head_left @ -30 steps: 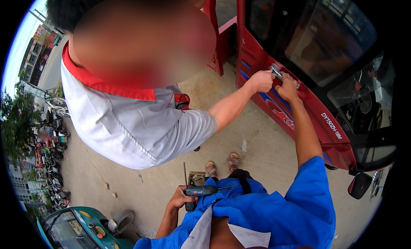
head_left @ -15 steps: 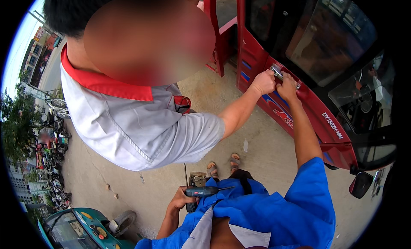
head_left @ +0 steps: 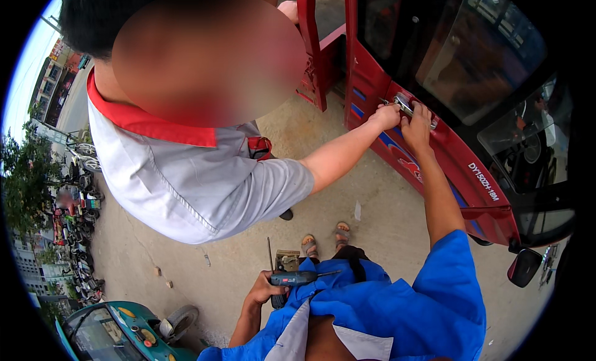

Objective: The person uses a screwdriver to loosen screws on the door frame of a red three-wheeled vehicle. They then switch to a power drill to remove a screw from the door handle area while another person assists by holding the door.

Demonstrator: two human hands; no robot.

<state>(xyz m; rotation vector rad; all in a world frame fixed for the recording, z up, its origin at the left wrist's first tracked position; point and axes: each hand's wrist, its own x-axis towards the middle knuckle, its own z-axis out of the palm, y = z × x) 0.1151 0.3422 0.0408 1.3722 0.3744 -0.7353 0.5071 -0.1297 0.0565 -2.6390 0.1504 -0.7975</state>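
At my waist, my left hand (head_left: 262,289) is closed around a grey-green cordless drill (head_left: 294,278), its thin bit pointing right. A long screwdriver shaft (head_left: 270,254) sticks up by the same hand; how it is held is partly hidden. My right hand (head_left: 418,130) reaches out to the chrome door handle (head_left: 403,103) on a red vehicle door (head_left: 456,168), its fingers bent over the handle and the thumb beside it. Close to my fingers, a co-worker's hand (head_left: 387,116) works at the handle's far end. Something small and thin shows at those fingertips, too small to name.
The co-worker in a grey shirt with red collar (head_left: 186,187) leans in from the left. A red door frame (head_left: 308,57) stands beyond. A black side mirror (head_left: 524,266) juts out at right. A teal three-wheeler (head_left: 118,330) is at lower left, parked motorbikes (head_left: 77,218) farther off.
The co-worker's hand has shifted slightly left and down along the handle, uncovering more of it, and their arm and body have moved a little left. My hands have hardly moved.
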